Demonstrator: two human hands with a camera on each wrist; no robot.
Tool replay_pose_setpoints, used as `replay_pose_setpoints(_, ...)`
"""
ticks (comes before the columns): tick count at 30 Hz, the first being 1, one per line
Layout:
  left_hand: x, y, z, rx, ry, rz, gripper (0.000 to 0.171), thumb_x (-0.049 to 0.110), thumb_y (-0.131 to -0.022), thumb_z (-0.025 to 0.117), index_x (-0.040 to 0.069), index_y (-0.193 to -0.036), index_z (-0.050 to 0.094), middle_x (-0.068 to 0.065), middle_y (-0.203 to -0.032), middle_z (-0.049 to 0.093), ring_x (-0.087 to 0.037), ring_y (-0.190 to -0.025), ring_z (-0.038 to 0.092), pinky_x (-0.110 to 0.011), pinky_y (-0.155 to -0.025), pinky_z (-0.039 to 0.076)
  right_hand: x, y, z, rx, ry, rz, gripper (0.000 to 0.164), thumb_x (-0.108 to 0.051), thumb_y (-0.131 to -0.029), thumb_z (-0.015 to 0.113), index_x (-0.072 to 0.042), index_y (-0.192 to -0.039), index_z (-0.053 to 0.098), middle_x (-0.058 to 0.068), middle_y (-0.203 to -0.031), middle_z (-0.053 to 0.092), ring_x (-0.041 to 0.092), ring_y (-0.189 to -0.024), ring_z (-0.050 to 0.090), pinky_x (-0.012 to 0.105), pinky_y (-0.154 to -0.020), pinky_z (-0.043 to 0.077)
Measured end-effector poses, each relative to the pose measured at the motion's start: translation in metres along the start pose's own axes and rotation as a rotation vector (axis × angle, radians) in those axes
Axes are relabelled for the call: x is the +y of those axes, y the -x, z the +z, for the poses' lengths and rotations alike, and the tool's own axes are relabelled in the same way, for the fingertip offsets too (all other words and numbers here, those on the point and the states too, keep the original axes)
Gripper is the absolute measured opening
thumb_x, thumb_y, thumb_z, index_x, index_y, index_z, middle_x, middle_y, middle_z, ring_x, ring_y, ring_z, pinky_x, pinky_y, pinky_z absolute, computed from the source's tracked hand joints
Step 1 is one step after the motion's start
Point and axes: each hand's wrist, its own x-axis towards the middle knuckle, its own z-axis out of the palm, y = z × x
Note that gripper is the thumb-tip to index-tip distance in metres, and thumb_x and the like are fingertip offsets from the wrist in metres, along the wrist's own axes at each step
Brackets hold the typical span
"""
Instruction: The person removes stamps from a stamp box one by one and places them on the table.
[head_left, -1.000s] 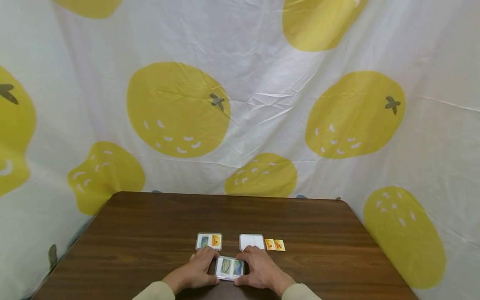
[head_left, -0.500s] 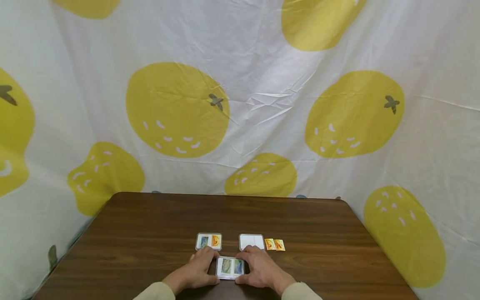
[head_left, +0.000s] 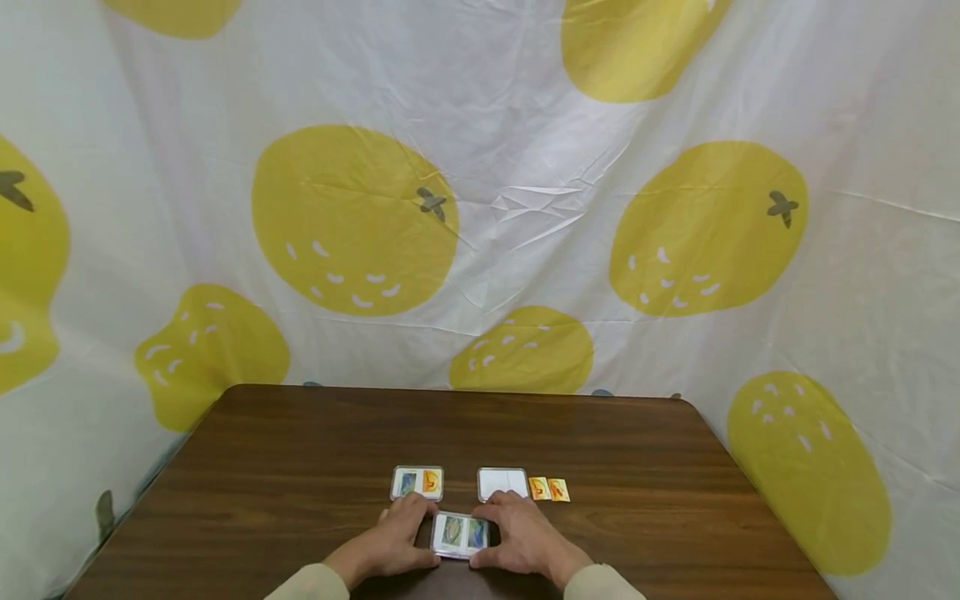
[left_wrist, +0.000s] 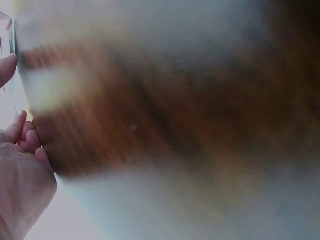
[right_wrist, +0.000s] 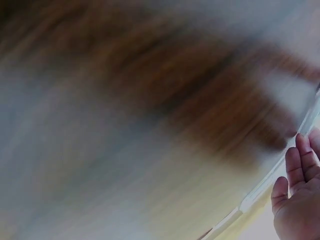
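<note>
Near the front of the brown table, a clear flat case (head_left: 460, 535) holds two small stamp-like pictures on a white backing. My left hand (head_left: 388, 540) grips its left end, thumb on the near side and fingers at the far side. On the opposite end, my right hand (head_left: 527, 537) holds it the same way. The left wrist view catches the left hand (left_wrist: 22, 185) only at its left edge. Part of the right hand (right_wrist: 300, 207) shows at the lower right of the right wrist view, fingertips close to a pale edge.
Beyond the left hand lies a similar case (head_left: 417, 483) with a bluish and an orange picture. A case with a blank white backing (head_left: 503, 482) lies beyond the right hand. Two small orange stamp-like pieces (head_left: 550, 489) are to its right. A lemon-print cloth (head_left: 525, 250) hangs behind the table (head_left: 337, 433).
Both hands keep their grip in nearly the same place. The case shifts and tilts very slightly between them; everything else on the table stays put.
</note>
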Motion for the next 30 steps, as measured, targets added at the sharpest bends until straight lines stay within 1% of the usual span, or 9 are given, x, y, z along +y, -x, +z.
replay_pose_setpoints(5, 0.0013, 0.0009, -0.0015, -0.009, 0.004, -0.003, 0.05, 0.029, -0.078, 0.08, 0.011, -0.115, 0.051, 0.001, -0.114, 0.045, -0.029, -0.113, 0.043, -0.042, -0.087, 0.033, -0.0009, -0.0012, 0.0006, 0.002, 0.02, 0.012, 0.059, -0.06, -0.074, 0.078, -0.023, -0.12, 0.07, -0.001, -0.118, 0.061, 0.018, -0.109, 0.054, 0.041, -0.096, 0.043)
replay_pose_setpoints(14, 0.0022, 0.0, -0.0006, 0.006, -0.008, 0.007, 0.05, 0.029, -0.075, 0.08, 0.011, -0.112, 0.051, 0.0, -0.113, 0.045, -0.029, -0.111, 0.043, -0.041, -0.086, 0.033, -0.0009, -0.0011, -0.0008, 0.003, -0.001, -0.024, 0.057, -0.056, -0.076, 0.078, -0.021, -0.12, 0.07, -0.002, -0.114, 0.061, 0.016, -0.106, 0.055, 0.039, -0.094, 0.043)
replay_pose_setpoints(22, 0.0002, -0.0002, -0.0005, 0.001, -0.014, 0.02, 0.05, 0.031, -0.078, 0.078, 0.012, -0.115, 0.051, 0.001, -0.116, 0.045, -0.029, -0.113, 0.043, -0.042, -0.087, 0.033, 0.0012, -0.0013, 0.0032, 0.046, 0.012, -0.049, 0.057, -0.055, -0.077, 0.078, -0.018, -0.119, 0.07, -0.002, -0.111, 0.061, 0.016, -0.103, 0.055, 0.037, -0.091, 0.045)
replay_pose_setpoints(30, 0.0006, 0.0022, -0.0005, 0.037, -0.037, 0.054, 0.049, 0.027, -0.076, 0.078, 0.01, -0.113, 0.051, 0.0, -0.112, 0.046, -0.031, -0.112, 0.044, -0.04, -0.084, 0.034, -0.0006, -0.001, 0.0011, 0.033, -0.015, -0.042, 0.055, -0.054, -0.079, 0.076, -0.015, -0.118, 0.07, -0.001, -0.11, 0.061, 0.016, -0.102, 0.056, 0.035, -0.09, 0.046)
